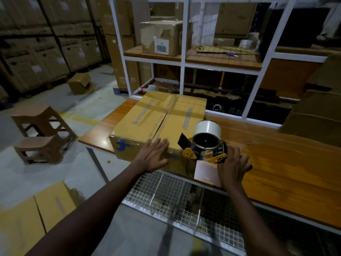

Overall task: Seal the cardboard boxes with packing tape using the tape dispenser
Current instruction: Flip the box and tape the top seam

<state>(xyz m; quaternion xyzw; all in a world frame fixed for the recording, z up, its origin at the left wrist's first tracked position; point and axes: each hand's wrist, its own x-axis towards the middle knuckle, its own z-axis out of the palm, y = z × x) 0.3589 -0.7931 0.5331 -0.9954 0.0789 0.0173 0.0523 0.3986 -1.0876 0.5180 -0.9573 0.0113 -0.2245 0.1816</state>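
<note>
My left hand (155, 156) lay flat, fingers (163, 144) straight, steadying the cardboard box (147, 117); my right hand (233, 163) gripped the tape dispenser (204, 143) at the near edge to start the seam.

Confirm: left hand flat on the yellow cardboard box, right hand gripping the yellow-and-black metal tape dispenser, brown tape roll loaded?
Wrong on the roll: the head view shows a white tape roll, not brown. Otherwise right: left hand flat on the yellow cardboard box, right hand gripping the yellow-and-black metal tape dispenser.
</note>
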